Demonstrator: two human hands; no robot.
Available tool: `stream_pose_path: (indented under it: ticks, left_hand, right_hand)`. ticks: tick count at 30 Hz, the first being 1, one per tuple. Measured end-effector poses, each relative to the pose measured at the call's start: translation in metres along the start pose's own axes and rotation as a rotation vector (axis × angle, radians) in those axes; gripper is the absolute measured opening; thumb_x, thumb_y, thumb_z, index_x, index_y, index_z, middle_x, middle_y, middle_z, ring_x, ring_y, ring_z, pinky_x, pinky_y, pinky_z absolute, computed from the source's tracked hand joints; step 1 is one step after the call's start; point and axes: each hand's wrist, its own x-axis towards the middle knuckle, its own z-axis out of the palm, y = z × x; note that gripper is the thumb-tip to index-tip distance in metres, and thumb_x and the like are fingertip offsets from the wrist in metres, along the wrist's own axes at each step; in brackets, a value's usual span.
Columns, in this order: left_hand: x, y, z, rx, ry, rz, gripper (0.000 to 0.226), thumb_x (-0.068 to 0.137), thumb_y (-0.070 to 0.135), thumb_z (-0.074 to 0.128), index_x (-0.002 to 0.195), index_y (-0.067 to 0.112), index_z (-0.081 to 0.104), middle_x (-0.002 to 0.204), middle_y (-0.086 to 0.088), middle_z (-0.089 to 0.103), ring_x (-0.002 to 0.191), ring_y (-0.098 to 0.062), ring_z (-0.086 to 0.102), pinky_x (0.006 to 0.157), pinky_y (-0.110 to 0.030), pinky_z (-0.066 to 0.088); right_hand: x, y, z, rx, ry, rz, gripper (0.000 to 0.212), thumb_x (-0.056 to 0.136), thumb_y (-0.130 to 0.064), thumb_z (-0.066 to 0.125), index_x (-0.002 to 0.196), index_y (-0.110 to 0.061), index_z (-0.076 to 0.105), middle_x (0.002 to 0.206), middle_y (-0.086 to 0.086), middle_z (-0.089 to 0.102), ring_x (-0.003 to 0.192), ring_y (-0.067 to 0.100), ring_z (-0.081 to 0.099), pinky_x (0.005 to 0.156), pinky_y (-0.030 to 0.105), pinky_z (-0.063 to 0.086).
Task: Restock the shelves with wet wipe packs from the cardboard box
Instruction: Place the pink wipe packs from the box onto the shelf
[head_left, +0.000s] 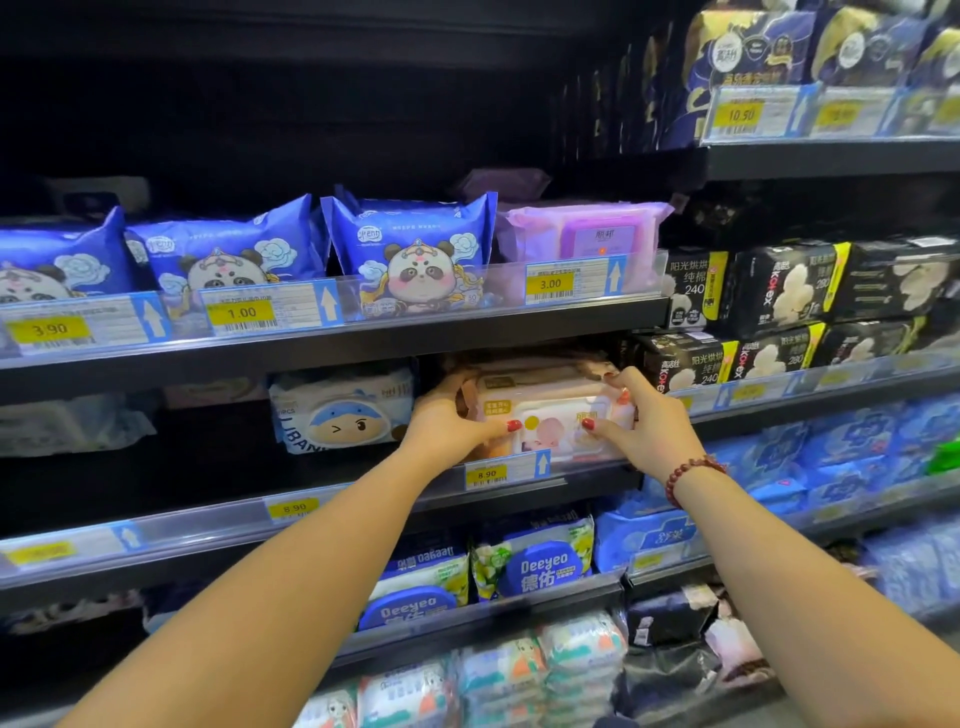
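Both arms reach forward; left hand (451, 422) and right hand (649, 427) grip the wipe pack (551, 415).

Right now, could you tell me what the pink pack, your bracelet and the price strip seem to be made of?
The pink pack looks like soft glossy plastic film, wrinkled at the ends, with a stiffer lid. The bracelet: polished dark-red beads; stone, wood or resin, I cannot tell. The price strip seems clear hard plastic, paper labels showing through.

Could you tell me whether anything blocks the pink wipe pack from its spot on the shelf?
Nothing visible does. The left hand and right hand hold the pink wipe pack already behind the clear rail; the white pack sits apart.
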Motion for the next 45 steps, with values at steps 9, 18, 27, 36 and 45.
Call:
stream_pose_path:
  ticks: [9, 18, 27, 36, 45]
  left_hand:
    - [-0.038, -0.001, -0.029, 0.115, 0.033, 0.103, 0.045, 0.085, 0.026, 0.071, 0.125, 0.015, 0.056, 0.111, 0.0, 0.065, 0.101, -0.014, 0.061, 0.087, -0.028, 0.052]
    - [-0.109, -0.026, -0.072, 0.445, -0.001, 0.256, 0.046, 0.089, 0.034, 0.064, 0.131, 0.018, 0.053, 0.131, -0.003, 0.056, 0.124, -0.02, 0.048, 0.099, -0.041, 0.046]
    - [-0.201, -0.089, -0.094, 0.599, 0.014, 0.289, 0.049, 0.086, 0.035, 0.067, 0.128, 0.014, 0.056, 0.128, -0.007, 0.057, 0.123, -0.027, 0.047, 0.096, -0.043, 0.045]
    - [-0.276, -0.185, -0.103, 0.675, -0.015, 0.151, 0.043, 0.08, 0.032, 0.07, 0.116, 0.01, 0.063, 0.112, -0.013, 0.064, 0.109, -0.035, 0.055, 0.084, -0.043, 0.05]
    - [-0.326, -0.272, -0.08, 0.588, -0.082, -0.136, 0.048, 0.084, 0.032, 0.068, 0.125, 0.01, 0.059, 0.125, -0.012, 0.058, 0.12, -0.031, 0.049, 0.089, -0.041, 0.048]
  right_hand:
    - [-0.028, -0.022, -0.012, -0.384, 0.082, 0.015, 0.045, 0.087, -0.035, 0.06, 0.13, -0.025, 0.049, 0.125, 0.009, 0.051, 0.114, 0.031, 0.051, 0.083, 0.039, 0.05]
    - [-0.089, -0.064, -0.002, -0.466, 0.012, -0.272, 0.05, 0.082, -0.041, 0.065, 0.126, -0.02, 0.056, 0.124, 0.004, 0.059, 0.119, 0.028, 0.046, 0.093, 0.04, 0.044]
    - [-0.163, -0.109, 0.065, -0.472, -0.109, -0.5, 0.058, 0.079, -0.047, 0.066, 0.127, -0.016, 0.055, 0.123, 0.004, 0.06, 0.115, 0.03, 0.052, 0.094, 0.041, 0.041]
    - [-0.216, -0.119, 0.157, -0.369, -0.298, -0.583, 0.054, 0.079, -0.046, 0.065, 0.124, -0.018, 0.056, 0.118, 0.003, 0.061, 0.11, 0.03, 0.054, 0.09, 0.042, 0.045]
    - [-0.25, -0.101, 0.249, -0.216, -0.511, -0.493, 0.049, 0.076, -0.038, 0.069, 0.12, -0.017, 0.059, 0.116, 0.004, 0.062, 0.111, 0.031, 0.052, 0.09, 0.04, 0.04]
